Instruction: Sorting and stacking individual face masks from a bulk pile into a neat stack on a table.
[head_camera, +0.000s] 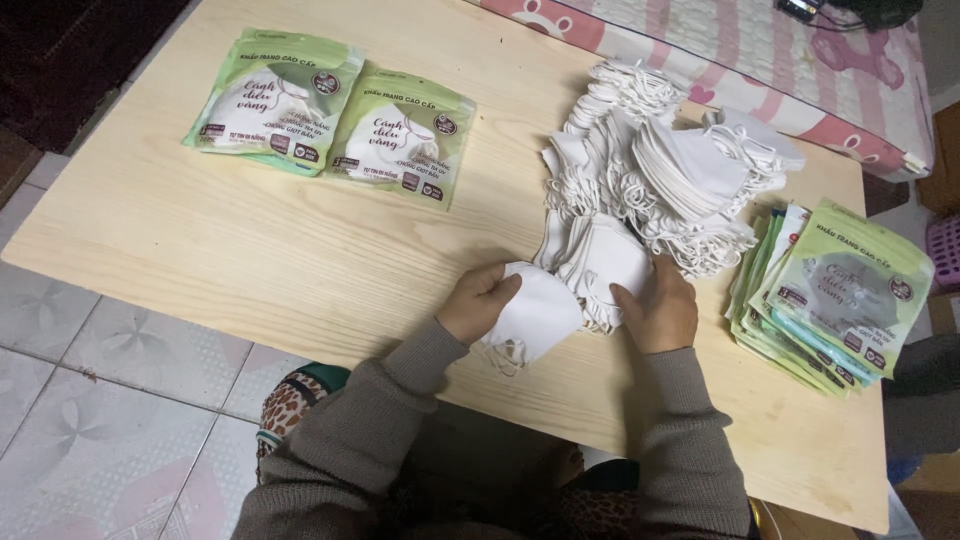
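Near the bench's front edge, the left hand (480, 300) is pinching a white mask (535, 315); the right hand's (660, 305) fingers are steadying the mask pile (650, 170), keeping it tidy.

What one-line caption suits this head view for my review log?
Left hand holds a white face mask, right hand rests on the white mask pile, green pouches on a wooden table.

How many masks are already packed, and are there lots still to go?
Two filled green packets lie at the table's far left. The left hand holds a white mask while the right hand rests on the big mask pile. That pile and a stack of flat packets remain.
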